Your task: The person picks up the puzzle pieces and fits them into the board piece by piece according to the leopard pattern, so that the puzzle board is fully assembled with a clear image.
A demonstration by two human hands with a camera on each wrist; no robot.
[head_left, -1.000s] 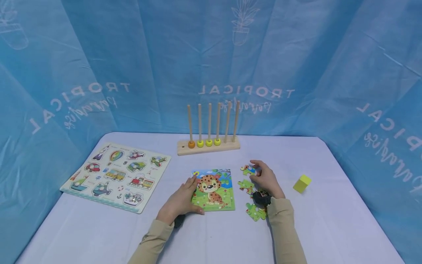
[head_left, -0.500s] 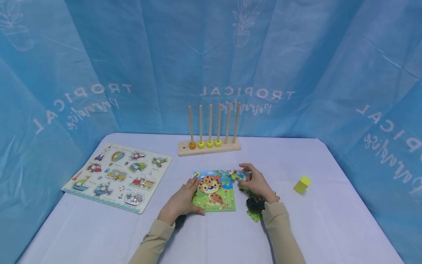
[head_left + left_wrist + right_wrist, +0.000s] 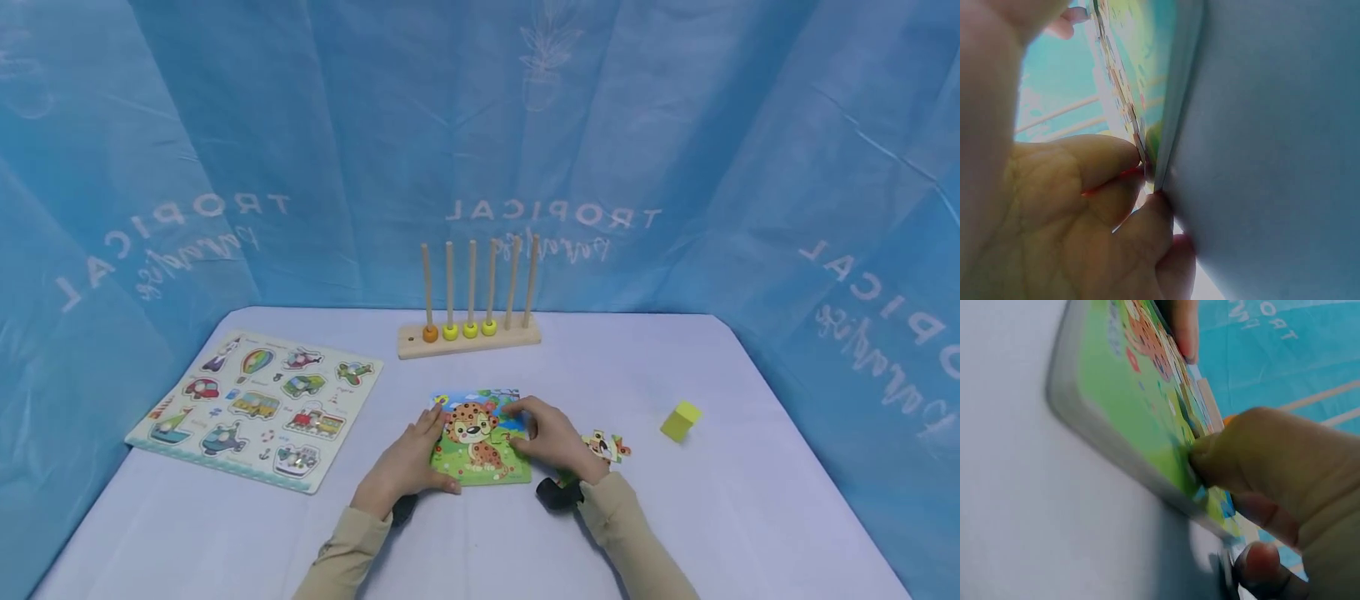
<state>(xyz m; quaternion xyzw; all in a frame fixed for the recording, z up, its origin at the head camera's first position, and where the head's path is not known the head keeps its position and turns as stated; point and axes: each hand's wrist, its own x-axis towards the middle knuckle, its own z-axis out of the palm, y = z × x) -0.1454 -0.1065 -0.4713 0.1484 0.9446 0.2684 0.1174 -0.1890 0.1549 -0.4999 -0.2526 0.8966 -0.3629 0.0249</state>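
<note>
A square jigsaw puzzle board [image 3: 487, 475] with a spotted leopard cub lies flat on the table. My left hand [image 3: 405, 462] holds it at its left side, thumb by the front corner and fingers along the far left part. In the left wrist view, fingertips [image 3: 1160, 212] touch the board's edge. My right hand [image 3: 553, 437] is over the board's right side, thumb and index finger pinching a puzzle piece [image 3: 513, 425] mostly hidden by the fingers. Loose puzzle pieces [image 3: 603, 446] lie under and beside the right wrist, partly covered.
At the left lies a vehicle peg puzzle [image 3: 258, 408]. A wooden peg stand [image 3: 468, 340] with an orange bead and several yellow ones stands behind the board. To the right is a yellow-green block [image 3: 681, 421]. A blue curtain [image 3: 390, 150] surrounds the white table.
My right hand has moved left and nearer with a puzzle piece, from the loose pieces to the board's right side. The left hand stays on the board.
</note>
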